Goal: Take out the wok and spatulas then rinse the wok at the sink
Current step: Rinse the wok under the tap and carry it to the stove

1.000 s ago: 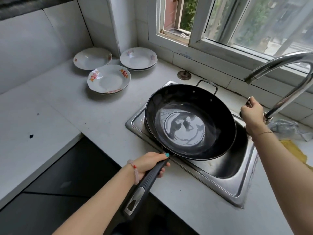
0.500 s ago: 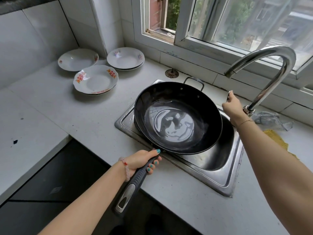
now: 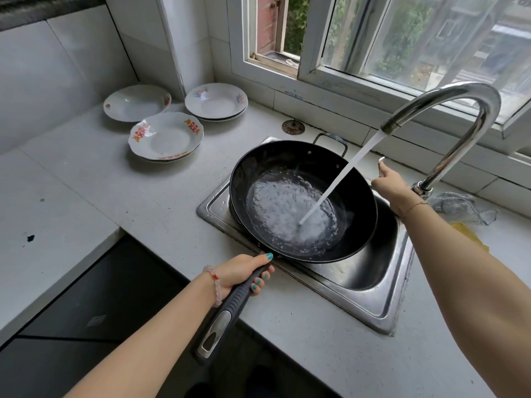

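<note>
A black wok sits tilted over the steel sink, its far loop handle toward the window. My left hand is closed around the wok's long black handle near the pan. Water streams from the curved chrome faucet into the wok and froths white in its bottom. My right hand grips the faucet's lever beside the faucet base. No spatulas are in view.
Three white patterned plates sit on the grey counter at the back left. A round metal strainer lies behind the sink. A grey mesh scrubber and a yellow cloth lie right of the faucet. A window runs behind.
Water now runs from the faucet into the wok, where before the spout was dry. My right hand stays at the lever and my left keeps hold of the handle.
</note>
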A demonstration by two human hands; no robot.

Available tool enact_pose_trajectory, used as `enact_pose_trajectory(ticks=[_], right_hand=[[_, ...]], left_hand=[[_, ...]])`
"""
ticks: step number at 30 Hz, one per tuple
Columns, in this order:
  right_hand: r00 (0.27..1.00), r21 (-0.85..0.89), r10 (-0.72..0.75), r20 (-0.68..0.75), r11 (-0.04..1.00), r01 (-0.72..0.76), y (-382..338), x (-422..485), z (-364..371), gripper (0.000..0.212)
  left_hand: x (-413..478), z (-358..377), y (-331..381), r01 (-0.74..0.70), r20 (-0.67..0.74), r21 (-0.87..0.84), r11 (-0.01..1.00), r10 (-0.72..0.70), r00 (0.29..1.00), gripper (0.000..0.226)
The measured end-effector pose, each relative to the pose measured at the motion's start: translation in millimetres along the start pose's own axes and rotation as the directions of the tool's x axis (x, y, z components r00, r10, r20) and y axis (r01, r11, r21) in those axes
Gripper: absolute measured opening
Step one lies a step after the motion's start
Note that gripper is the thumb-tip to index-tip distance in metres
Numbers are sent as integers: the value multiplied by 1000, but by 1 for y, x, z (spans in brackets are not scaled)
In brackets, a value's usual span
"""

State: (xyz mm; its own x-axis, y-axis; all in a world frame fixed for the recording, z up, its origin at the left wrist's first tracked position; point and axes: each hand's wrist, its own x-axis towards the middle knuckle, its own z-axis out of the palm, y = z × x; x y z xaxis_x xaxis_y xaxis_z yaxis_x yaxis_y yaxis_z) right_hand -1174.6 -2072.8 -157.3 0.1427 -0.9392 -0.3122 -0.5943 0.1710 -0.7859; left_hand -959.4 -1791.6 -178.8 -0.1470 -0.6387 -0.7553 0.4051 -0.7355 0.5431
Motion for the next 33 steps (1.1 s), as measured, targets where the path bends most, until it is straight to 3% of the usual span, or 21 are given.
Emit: enact_pose_trajectory(ticks=[10,13,18,28,33], right_hand=[[975,194,-77,-210,974,119,1,-76,40,49],[974,322,-5,-228,943,80,-3,-103,59,45],[961,607,148,-236,795,27,-15,-172,98,32],[928,773,369,-56,604,-193,4,-249,164,13],[934,806,333,128,515,-293,-7,-247,186,18]], left_hand=[[4,-5,-3,-4,34,-10,1000,4,999,28],[4,-7,-4,-28,51,-8,1000,28,998,27],[-2,-18,-12,-13,129,-4,1000,13,992,23],[-18,-31,-17,-3,235,0,1000,3,972,23],[-36,-37,-17,36,296,92,995,-62,953,28]])
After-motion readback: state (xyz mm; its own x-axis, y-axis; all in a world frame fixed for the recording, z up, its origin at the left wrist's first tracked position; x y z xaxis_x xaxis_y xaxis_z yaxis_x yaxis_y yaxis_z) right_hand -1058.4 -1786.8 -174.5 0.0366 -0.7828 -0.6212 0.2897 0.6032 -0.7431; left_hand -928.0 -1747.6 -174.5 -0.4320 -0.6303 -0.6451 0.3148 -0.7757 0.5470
